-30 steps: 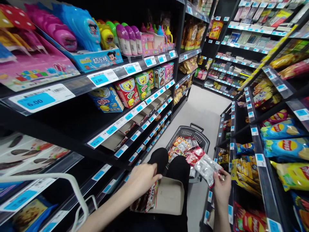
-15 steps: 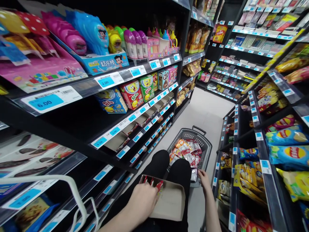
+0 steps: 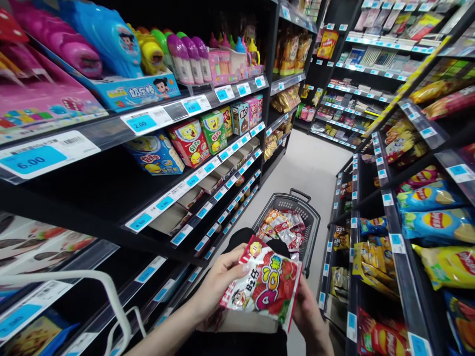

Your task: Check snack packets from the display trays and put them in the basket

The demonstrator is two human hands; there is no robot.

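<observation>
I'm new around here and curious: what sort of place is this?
Probably a shop's snack aisle: rows of price labels, bags of snacks, and a basket of packets on the floor.

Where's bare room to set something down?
Floor lies bare past the basket, between left shelving and right shelving. The shelf holding the blue box also looks bare left of it. Crowded: the basket, with its packets; right shelving, with snack bags; and where left hand and right hand meet the QQ packet.
</observation>
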